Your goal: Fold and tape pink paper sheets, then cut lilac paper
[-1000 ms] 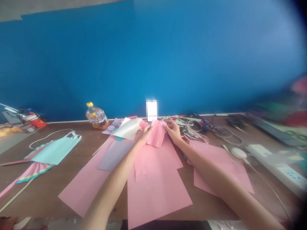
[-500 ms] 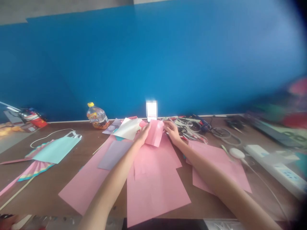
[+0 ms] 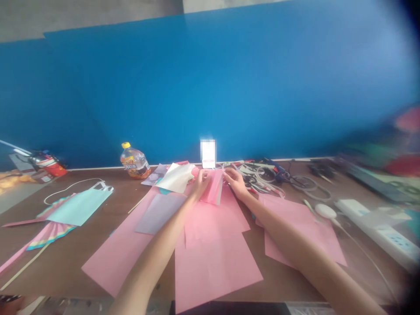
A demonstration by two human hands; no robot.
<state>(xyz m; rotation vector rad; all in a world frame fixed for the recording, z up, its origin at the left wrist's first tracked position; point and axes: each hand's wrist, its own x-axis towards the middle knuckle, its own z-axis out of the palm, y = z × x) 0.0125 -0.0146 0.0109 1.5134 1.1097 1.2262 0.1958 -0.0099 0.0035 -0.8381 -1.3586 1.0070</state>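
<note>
Both my hands reach far out over the brown table (image 3: 65, 245) and hold one folded pink paper (image 3: 215, 189) between them. My left hand (image 3: 201, 183) pinches its left edge, and my right hand (image 3: 234, 181) pinches its top right corner. The folded piece is lifted a little above several flat pink sheets (image 3: 213, 253) spread under my forearms. A lilac sheet (image 3: 159, 212) lies just left of my left arm, and a curled white sheet (image 3: 176, 176) sits beside my left hand.
A plastic bottle (image 3: 134, 160) lies against the blue wall. A light blue sheet (image 3: 80, 205) and a pleated pink fan (image 3: 49, 229) lie at the left. Tangled cables and tools (image 3: 278, 177), a white mouse (image 3: 325, 210) and a power strip (image 3: 380, 229) fill the right side.
My hands have drawn closer together, and the pink paper between them has been folded narrower. The view has tipped slightly upward.
</note>
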